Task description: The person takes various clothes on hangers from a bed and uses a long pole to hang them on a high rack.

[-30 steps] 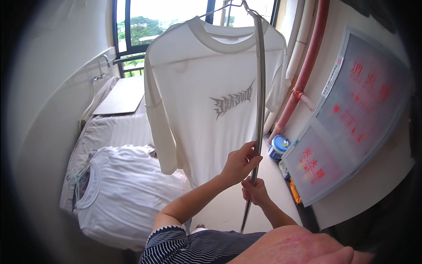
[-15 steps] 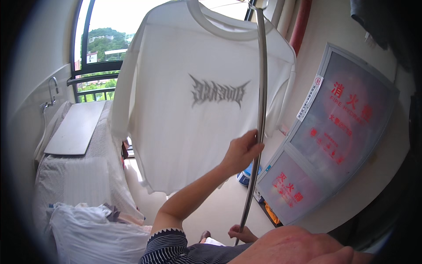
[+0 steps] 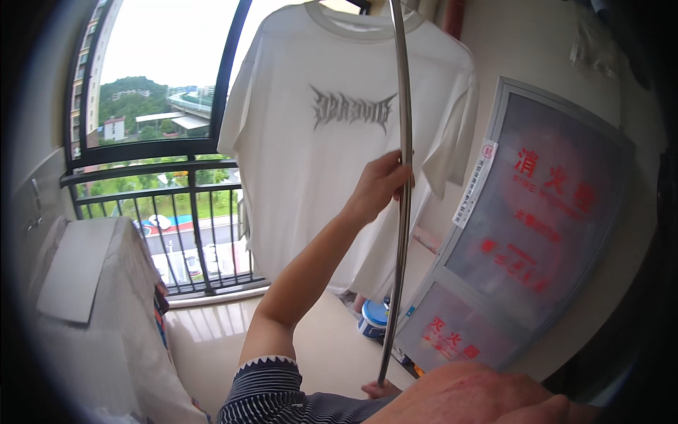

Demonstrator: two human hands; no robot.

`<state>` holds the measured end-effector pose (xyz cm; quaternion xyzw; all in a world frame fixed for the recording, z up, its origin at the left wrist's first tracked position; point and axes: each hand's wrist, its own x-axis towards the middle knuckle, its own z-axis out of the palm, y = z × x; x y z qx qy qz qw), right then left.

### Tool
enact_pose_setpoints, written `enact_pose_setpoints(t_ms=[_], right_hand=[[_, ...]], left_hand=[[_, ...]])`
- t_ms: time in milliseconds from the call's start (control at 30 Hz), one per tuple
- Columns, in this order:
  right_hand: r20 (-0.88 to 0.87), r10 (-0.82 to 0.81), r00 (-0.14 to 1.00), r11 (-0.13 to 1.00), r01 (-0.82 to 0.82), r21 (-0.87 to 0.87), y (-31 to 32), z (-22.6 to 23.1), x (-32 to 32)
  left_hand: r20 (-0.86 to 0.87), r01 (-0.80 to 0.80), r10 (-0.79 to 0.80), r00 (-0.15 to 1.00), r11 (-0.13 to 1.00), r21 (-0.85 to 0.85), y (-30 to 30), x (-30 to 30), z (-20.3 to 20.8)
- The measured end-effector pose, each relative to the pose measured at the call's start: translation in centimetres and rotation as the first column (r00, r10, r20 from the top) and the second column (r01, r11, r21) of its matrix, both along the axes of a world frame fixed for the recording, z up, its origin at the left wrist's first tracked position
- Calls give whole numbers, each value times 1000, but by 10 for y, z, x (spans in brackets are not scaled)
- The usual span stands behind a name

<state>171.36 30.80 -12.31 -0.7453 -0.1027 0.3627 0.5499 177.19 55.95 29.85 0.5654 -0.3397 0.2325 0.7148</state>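
A long metal clothes pole (image 3: 403, 106) slants up through the middle, its top end out of view. My left hand (image 3: 383, 180) is closed round the pole at mid-height, arm stretched forward. Lower down, my right hand (image 3: 379, 389) grips the same pole near its bottom end, with part of that hand hidden. Behind the pole's upper part hangs a white T-shirt (image 3: 296, 162) with a dark jagged print on its chest. Whatever holds the shirt up lies beyond the picture's top edge.
A window with a black railing (image 3: 194, 212) stands ahead on the left. At the left, a washing-machine-sized block under a pale cover (image 3: 120, 283) carries a white board (image 3: 76, 272). A blue-lidded bucket (image 3: 373, 318) sits beside the grey fire-hydrant cabinet (image 3: 452, 283) on the right.
The view has swung left, showing more window and railing. Both hands keep their hold on the pole; my left hand and the shirt appear higher. The laundry pile at lower left has left the view.
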Motion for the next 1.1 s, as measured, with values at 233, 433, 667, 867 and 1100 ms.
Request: enact_pose_setpoints(t_ms=[233,433,667,867,1100], right_hand=[[386,-270,882,932,139,334,62,113,95],[509,-487,710,827,187,530,110,261,188],[559,-617,554,726,126,676,157,419,249],[622,-657,427,706,58,706,165,533,276],[635,-669,386,704,55,708,180,619,292]], left_hand=[[291,-353,255,922,861,366,7,76,23],[367,-307,125,922,813,495,44,118,-46],[104,-119,67,992,741,661,105,159,-150],[-123,29,62,990,778,627,125,170,-221],[-394,150,82,916,838,525,129,169,-282]])
